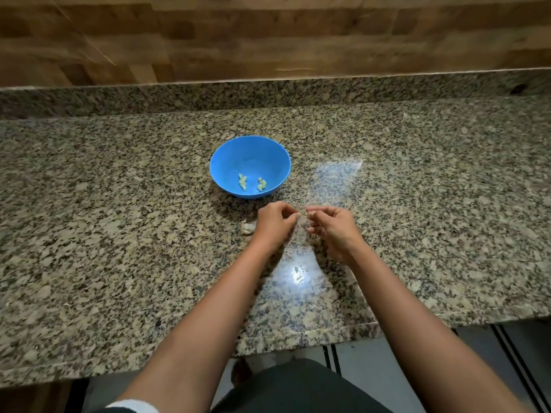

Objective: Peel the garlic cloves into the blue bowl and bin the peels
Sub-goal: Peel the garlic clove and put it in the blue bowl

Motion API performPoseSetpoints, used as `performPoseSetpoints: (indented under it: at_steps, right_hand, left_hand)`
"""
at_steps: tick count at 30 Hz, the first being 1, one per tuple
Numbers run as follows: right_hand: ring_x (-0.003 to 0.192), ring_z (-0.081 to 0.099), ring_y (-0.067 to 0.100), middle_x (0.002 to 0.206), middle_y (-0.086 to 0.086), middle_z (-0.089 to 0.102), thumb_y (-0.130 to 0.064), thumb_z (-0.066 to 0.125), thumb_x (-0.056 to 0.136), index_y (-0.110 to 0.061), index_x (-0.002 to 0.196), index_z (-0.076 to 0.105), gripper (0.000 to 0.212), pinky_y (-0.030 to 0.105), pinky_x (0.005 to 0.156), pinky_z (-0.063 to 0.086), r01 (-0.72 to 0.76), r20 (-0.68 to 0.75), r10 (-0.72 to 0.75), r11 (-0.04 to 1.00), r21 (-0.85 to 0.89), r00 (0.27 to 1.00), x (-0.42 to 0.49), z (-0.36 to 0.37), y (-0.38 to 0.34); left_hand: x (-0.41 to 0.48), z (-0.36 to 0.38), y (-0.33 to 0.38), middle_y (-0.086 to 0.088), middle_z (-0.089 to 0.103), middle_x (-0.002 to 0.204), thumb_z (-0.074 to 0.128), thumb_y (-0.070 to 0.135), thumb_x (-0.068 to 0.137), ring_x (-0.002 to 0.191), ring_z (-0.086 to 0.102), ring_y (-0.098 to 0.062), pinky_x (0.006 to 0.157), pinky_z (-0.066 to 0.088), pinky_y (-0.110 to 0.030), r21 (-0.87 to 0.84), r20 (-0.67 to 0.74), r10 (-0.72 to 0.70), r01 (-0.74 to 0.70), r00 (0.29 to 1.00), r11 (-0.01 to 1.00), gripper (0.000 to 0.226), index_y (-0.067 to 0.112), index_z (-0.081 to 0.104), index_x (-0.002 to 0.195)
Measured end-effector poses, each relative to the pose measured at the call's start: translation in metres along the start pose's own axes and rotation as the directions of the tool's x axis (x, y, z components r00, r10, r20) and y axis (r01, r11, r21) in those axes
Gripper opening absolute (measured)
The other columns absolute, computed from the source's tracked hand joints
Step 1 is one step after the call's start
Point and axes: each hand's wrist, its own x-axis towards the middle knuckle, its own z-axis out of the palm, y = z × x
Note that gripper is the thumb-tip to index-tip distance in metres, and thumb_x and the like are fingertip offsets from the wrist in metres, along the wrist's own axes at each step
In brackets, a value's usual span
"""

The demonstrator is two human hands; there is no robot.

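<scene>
Just short of the bowl point(227, 156), left hand point(272, 223) and right hand point(334, 228) both pinch one clove point(304, 213) held between them above the counter point(119, 234). Peeled cloves point(252, 183) lie in the bowl; more garlic point(247, 228) sits just beside the left hand.

A speckled granite surface point(119, 234) ran the full width, with a low granite ledge point(179, 96) along its back. Behind it rose a wall point(268, 40) of wooden blocks. A bright glare point(298, 278) lay on the stone. Grey floor point(372, 377) showed below the front edge.
</scene>
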Motion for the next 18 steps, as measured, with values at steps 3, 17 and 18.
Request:
performPoseSetpoints:
  at_steps: [3, 17, 18]
  right_hand:
    - [0.057, 0.053, 0.013, 0.072, 0.010, 0.057, 0.004, 0.048, 0.091, -0.002, 0.086, 0.063, 0.016, 0.020, 0.052, 0.051, 0.009, -0.049, -0.014, 0.995, -0.099, 0.999, 0.002, -0.008, 0.001]
    - [0.056, 0.054, 0.014, 0.075, 0.010, 0.060, -0.008, 0.052, 0.093, -0.008, 0.093, 0.062, 0.011, 0.022, 0.051, 0.049, 0.050, -0.049, -0.069, 0.949, -0.310, 0.996, -0.010, 0.002, 0.015]
    - [0.057, 0.054, 0.014, 0.074, 0.009, 0.060, -0.007, 0.052, 0.093, -0.008, 0.092, 0.062, 0.011, 0.022, 0.051, 0.048, 0.052, -0.047, -0.070, 0.950, -0.307, 0.996, -0.010, 0.002, 0.015]
  left_hand:
    - [0.012, 0.011, 0.009, -0.010, 0.068, 0.102, 0.062, 0.014, 0.089, 0.095, 0.061, -0.019, 0.085, 0.043, -0.024, 0.179, -0.007, 0.049, -0.047, 0.999, 0.983, 0.018, 0.003, 0.068, 0.102]
    - [-0.076, 0.021, -0.035, -0.006, -0.007, 0.158, 0.028, 0.064, 0.090, 0.145, -0.006, -0.019, 0.112, -0.008, -0.025, 0.547, 0.043, 0.098, -0.106, 0.994, 0.830, 0.087, 0.010, -0.006, 0.149]
    - [-0.073, 0.023, -0.034, -0.009, -0.014, 0.157, 0.024, 0.064, 0.090, 0.145, -0.012, -0.021, 0.112, -0.011, -0.026, 0.600, 0.044, 0.089, -0.097, 0.995, 0.794, 0.088, 0.008, -0.012, 0.148]
